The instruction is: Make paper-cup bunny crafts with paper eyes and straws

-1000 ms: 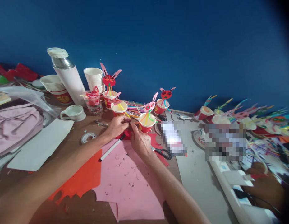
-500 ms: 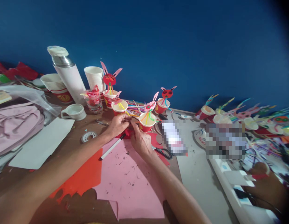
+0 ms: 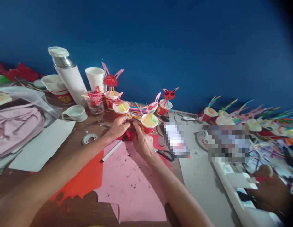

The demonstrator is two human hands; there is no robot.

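My left hand [image 3: 121, 126] is closed in a pinch near the paper cups; what its fingertips hold is too small and dark to make out. Close beside it, my right hand [image 3: 143, 142] reaches up with its index finger toward the left fingertips, its other fingers curled. Between and below the hands lies red paper [image 3: 129, 136]. A white marker [image 3: 114, 150] rests on the pink sheet [image 3: 134, 179] under my wrists. Just beyond the hands stand a cup with a pink rabbit face [image 3: 149, 122] and another cup with yellow straws [image 3: 121, 108]. Black-handled scissors [image 3: 165, 154] lie right of my right hand.
A tape roll [image 3: 90, 138], glass mug [image 3: 77, 113] and white thermos [image 3: 70, 75] stand to the left. Orange paper [image 3: 87, 173] lies under my left forearm. A blurred-out phone [image 3: 176, 138] is at right, with a white power strip [image 3: 228, 186] and several decorated cups [image 3: 208, 114] farther over.
Almost nothing differs. Both hands stay together in the same place, with only a slight shift of the right fingers.
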